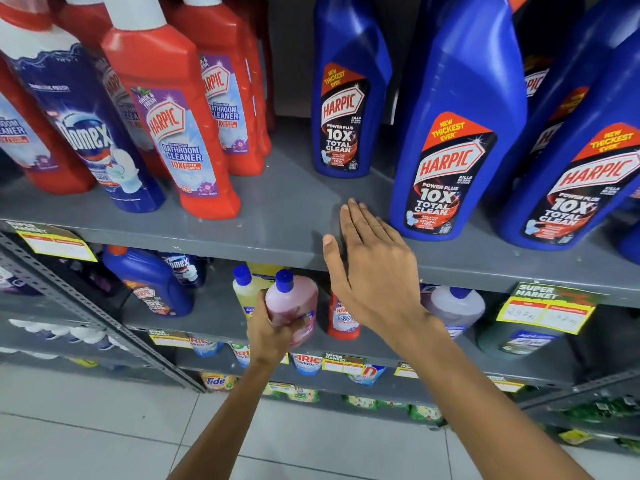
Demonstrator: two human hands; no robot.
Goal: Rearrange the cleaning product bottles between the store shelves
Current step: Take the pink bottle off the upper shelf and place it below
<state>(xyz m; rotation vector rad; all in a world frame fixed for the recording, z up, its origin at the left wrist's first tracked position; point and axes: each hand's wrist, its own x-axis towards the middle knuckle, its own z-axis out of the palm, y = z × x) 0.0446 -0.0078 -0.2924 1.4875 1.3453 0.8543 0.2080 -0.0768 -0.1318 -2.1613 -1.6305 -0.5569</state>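
My left hand (273, 329) grips a pink bottle with a blue cap (292, 304) on the lower shelf, beside a yellow bottle (244, 289). My right hand (372, 268) is flat and open, fingers together, over the front edge of the grey upper shelf (277, 216), in a bare gap just left of a large blue Harpic bottle (453, 133). A smaller blue Harpic bottle (346, 98) stands further back. Red Harpic bathroom cleaner bottles (173, 116) and a dark blue Domex bottle (86, 129) fill the upper shelf's left side.
More large blue Harpic bottles (581, 161) crowd the upper right. On the lower shelf stand a blue Harpic bottle (149, 282), a small red bottle (343, 320), a pale purple bottle (453, 306) and a green jug (519, 337). Detergent packs sit below; tiled floor (104, 438) lies underfoot.
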